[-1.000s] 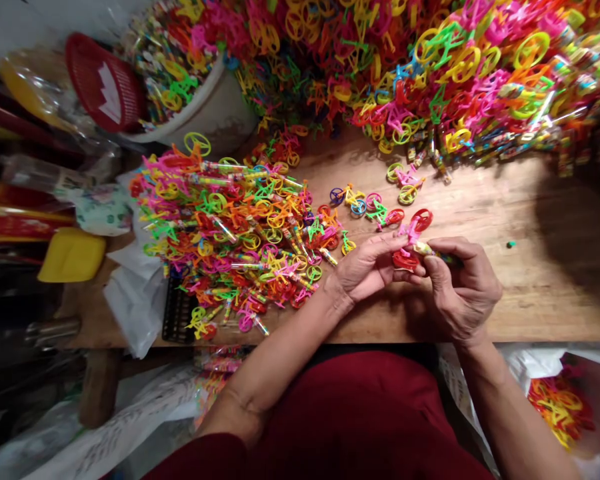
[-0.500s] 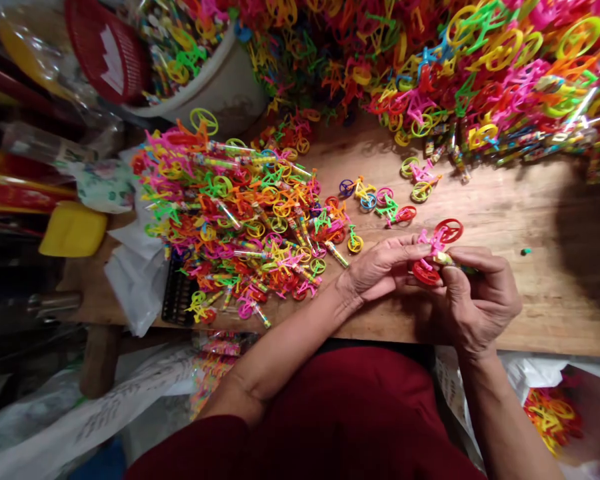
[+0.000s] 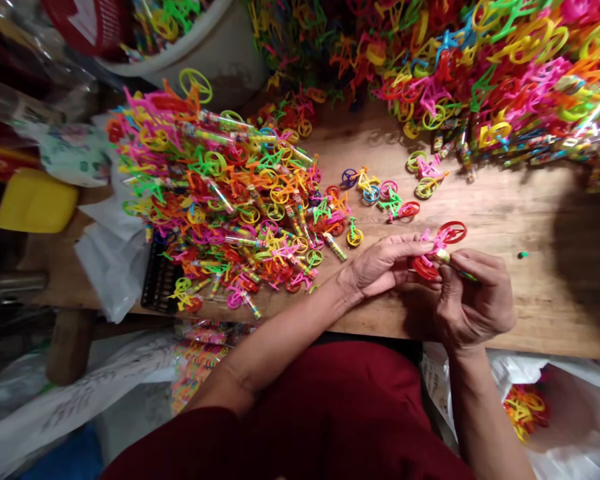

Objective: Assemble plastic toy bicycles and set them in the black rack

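Observation:
Between finger and thumb, my left hand (image 3: 385,267) grips a small toy bicycle (image 3: 439,241) with a pink plastic frame and red wheels. My right hand (image 3: 477,293) pinches a thin candy-filled tube (image 3: 455,265) whose pale end meets the pink frame; the fingers cover most of it. Both hands are above the wooden table near its front edge. Just beyond them lie loose toy bicycles: a green one (image 3: 393,200) with a red wheel, a yellow one (image 3: 364,181) with blue wheels and a pink one (image 3: 430,168) with yellow-green wheels.
A heaped pile of toy bicycles with tubes (image 3: 240,207) fills a black basket (image 3: 157,280) at left. A larger colourful heap (image 3: 505,73) stands at the back right. A pale tub (image 3: 205,53) is at back left. A green bit (image 3: 523,255) lies right, above an open white bag (image 3: 510,367).
The camera view has shifted, moving the scene within the picture. Both hands keep their hold on the toy bicycle and the tube, with the right fingers shifting slightly along the tube.

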The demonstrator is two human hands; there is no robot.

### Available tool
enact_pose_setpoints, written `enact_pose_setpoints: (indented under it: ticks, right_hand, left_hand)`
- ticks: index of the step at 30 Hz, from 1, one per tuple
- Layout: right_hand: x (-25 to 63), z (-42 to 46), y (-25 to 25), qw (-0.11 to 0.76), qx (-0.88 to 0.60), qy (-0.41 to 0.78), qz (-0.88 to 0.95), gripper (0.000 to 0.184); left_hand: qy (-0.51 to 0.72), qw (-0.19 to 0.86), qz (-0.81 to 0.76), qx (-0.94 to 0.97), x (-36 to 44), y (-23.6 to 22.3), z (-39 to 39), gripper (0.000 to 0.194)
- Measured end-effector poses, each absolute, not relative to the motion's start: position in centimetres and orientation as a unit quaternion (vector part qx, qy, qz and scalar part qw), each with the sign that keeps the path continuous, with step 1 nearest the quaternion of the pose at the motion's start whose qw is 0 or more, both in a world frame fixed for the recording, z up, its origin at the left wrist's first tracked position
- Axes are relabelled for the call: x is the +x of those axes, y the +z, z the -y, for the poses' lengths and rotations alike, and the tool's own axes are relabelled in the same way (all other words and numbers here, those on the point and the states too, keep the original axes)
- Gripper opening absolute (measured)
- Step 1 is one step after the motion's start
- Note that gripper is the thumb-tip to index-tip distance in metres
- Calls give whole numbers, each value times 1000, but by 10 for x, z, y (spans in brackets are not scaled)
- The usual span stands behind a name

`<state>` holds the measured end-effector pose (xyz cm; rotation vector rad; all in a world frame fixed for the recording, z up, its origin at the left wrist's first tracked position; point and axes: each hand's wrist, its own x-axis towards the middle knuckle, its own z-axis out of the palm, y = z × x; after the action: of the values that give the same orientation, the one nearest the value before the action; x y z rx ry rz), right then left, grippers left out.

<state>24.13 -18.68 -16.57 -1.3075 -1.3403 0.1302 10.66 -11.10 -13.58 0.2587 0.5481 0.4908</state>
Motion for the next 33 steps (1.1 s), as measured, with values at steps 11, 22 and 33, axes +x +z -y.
enact_pose_setpoints:
  ticks: [11,22,33]
  right_hand:
    - [265,188,-143,434,-520,78,732,40]
    - [255,189,-154,443,-570,89,686,36]
    - [269,193,-177,441,-584,132,669,18]
  left_hand:
    - [248,857,-349,287,102,-135,118,42]
    - [342,122,-649,668,-33,-25,58,38]
    - [88,-29,-395,914,64,-102,52,21]
